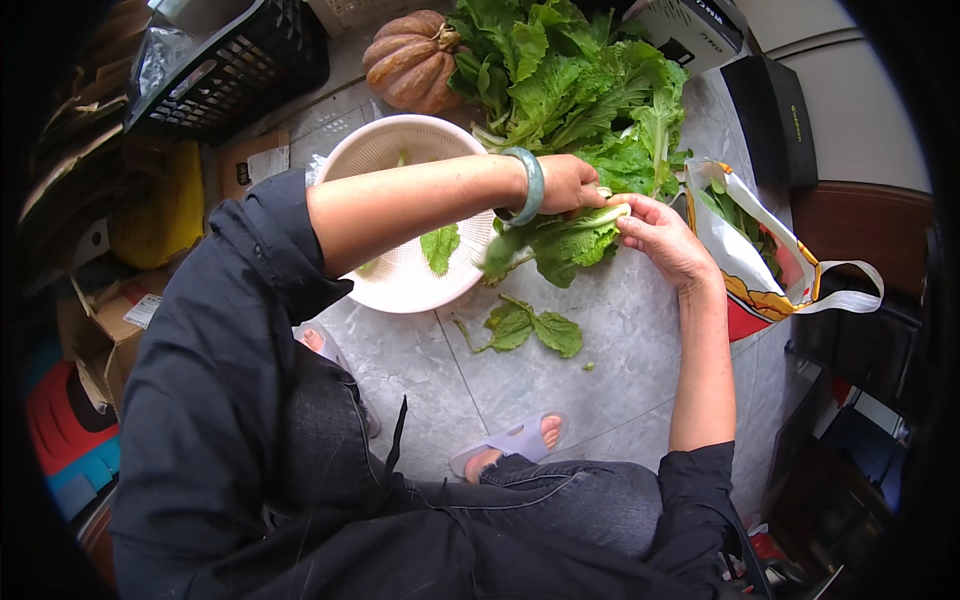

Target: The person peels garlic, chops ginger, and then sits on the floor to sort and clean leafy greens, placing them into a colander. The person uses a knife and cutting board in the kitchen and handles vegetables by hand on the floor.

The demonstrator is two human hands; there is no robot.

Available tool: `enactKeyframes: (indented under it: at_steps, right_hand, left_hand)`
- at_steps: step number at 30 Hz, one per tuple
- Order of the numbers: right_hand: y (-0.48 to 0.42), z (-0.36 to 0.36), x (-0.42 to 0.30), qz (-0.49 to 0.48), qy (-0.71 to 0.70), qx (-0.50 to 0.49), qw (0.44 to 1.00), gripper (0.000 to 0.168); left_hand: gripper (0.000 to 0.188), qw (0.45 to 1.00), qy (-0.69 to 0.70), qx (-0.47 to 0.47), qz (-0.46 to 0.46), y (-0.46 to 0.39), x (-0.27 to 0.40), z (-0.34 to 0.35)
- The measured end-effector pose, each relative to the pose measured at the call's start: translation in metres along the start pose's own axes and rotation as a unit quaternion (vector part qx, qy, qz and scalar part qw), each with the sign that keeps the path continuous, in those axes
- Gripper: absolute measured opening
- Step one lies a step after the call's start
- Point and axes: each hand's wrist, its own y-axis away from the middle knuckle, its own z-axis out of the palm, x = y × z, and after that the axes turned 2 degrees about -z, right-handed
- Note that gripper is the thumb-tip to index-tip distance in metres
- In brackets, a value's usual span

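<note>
My left hand [566, 185], with a green bangle at the wrist, closes on the stem end of a leafy green vegetable [577, 238]. Its fingertips meet those of my right hand [660, 232], which pinches the pale stalk base. The leaves hang over the grey tiled floor, beside a pale plastic colander [405, 300]. Inside the colander lie a green leaf [440, 249] and some smaller pieces, partly hidden under my left forearm. Loose leaves [532, 328] rest on the floor nearer my feet. Beyond my hands is a large heap of leafy greens [577, 90].
A ribbed pumpkin [414, 64] sits left of the heap. To the right stands a printed carrier bag [739, 247] holding greens. A black plastic basket [232, 75] and cardboard boxes [112, 315] line the left side. My sandalled feet are near the loose leaves.
</note>
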Motion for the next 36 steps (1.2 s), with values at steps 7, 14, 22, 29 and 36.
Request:
enactKeyframes:
  at_steps: [7, 14, 22, 29, 36]
  right_hand:
    - [-0.005, 0.0, 0.0, -0.032, 0.031, 0.014, 0.999, 0.018]
    - [0.0, 0.008, -0.008, -0.097, 0.319, 0.08, 0.939, 0.022]
    - [0.0, 0.001, -0.008, -0.052, 0.101, 0.061, 0.992, 0.021]
    - [-0.006, 0.013, -0.007, -0.033, 0.054, 0.045, 0.997, 0.027]
    - [-0.007, 0.017, 0.0, -0.074, 0.104, 0.063, 0.99, 0.026]
  left_hand:
    - [0.038, 0.997, -0.062, 0.017, 0.052, 0.001, 0.004, 0.003]
    - [0.027, 0.978, -0.204, 0.022, 0.04, 0.004, 0.004, -0.001]
    - [0.019, 0.984, 0.164, -0.043, -0.045, -0.002, -0.008, -0.008]
    - [0.017, 0.979, 0.196, 0.026, -0.04, -0.004, -0.008, 0.0]
    - [0.03, 0.996, 0.054, -0.018, -0.062, -0.002, 0.0, -0.01]
